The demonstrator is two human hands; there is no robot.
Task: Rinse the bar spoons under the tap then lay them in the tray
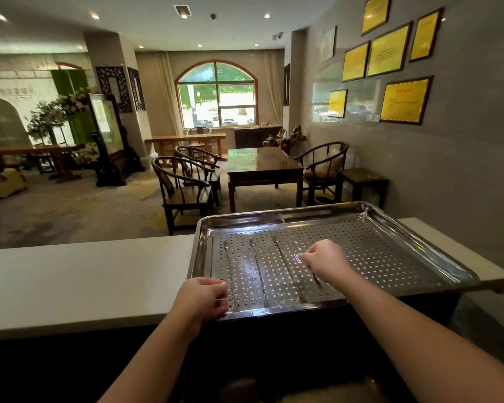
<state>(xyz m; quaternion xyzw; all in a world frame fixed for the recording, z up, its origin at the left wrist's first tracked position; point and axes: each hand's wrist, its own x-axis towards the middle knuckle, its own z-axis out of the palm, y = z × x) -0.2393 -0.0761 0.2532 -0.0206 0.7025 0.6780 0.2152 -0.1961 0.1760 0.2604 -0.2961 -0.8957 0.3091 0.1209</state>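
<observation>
You have one perforated steel tray [413, 228], four bar spoons [256, 266] in it, two hands [204, 298], and one counter [85, 280].

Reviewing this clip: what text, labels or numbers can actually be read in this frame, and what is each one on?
None can be read with confidence.
Pale wall panel at far left: a row of large characters, too blurred to transcribe.
Yellow framed certificates on the right wall: red headings and fine print, too small to read.
Perforated steel tray: no lettering visible; only a small square mark beside the right hand.
Bar spoons: no markings visible.
</observation>
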